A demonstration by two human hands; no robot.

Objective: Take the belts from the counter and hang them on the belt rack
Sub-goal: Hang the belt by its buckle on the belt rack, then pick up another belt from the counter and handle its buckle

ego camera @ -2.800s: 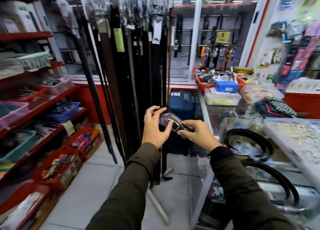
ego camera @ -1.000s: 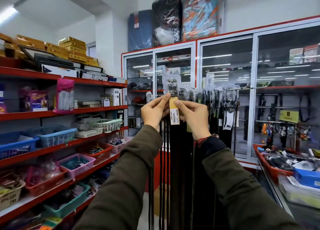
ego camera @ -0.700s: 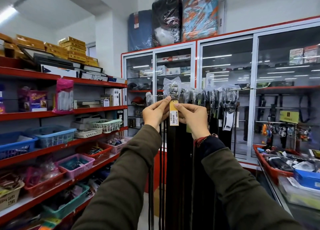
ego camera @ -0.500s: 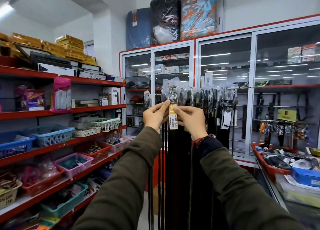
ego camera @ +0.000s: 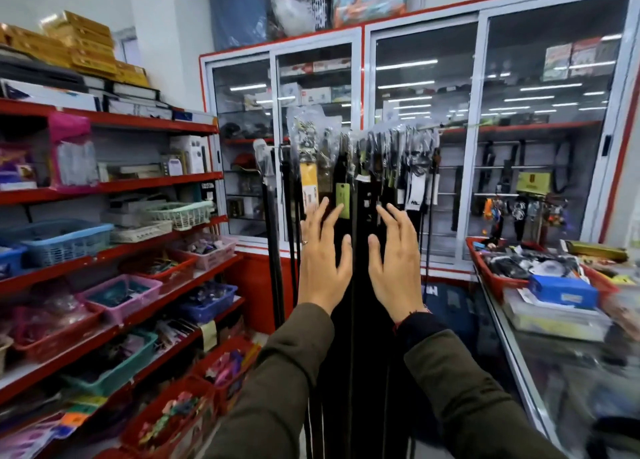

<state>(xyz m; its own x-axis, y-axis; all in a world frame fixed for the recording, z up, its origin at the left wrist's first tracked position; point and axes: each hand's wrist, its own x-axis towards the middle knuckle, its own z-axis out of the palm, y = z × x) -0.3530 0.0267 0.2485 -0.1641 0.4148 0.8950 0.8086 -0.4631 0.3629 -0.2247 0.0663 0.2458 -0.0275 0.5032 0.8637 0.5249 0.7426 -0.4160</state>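
Two bare hands are raised side by side, palms facing forward, fingers spread and slightly curled — neither holds anything. The left hand [ego camera: 323, 264], with a thin ring on one finger, and the right hand [ego camera: 394, 268] emerge from dark olive fabric sleeves [ego camera: 277, 389]. Directly beyond the fingertips hangs a dense curtain of long, narrow black belts [ego camera: 360, 320], smooth and matte, falling straight down between and below the two hands. Above the fingers, the belts' tops bunch along the belt rack [ego camera: 391, 136], where metal buckles sit wrapped in crinkled clear plastic. Just above the left hand's fingertips dangles a yellow paper tag [ego camera: 309, 188] on the belt nearest that hand, and a small green tag [ego camera: 343, 200] hangs between the two hands' fingertips. Beyond the rack stands a glass-fronted cabinet [ego camera: 426, 147] with white frames and red trim. Well out from the left hand run red shelves [ego camera: 138, 181] holding plastic mesh baskets in blue, pink and teal. Out from the right hand lies a glossy glass counter [ego camera: 554, 372], blurred, carrying a red tray [ego camera: 485, 271] of small goods.
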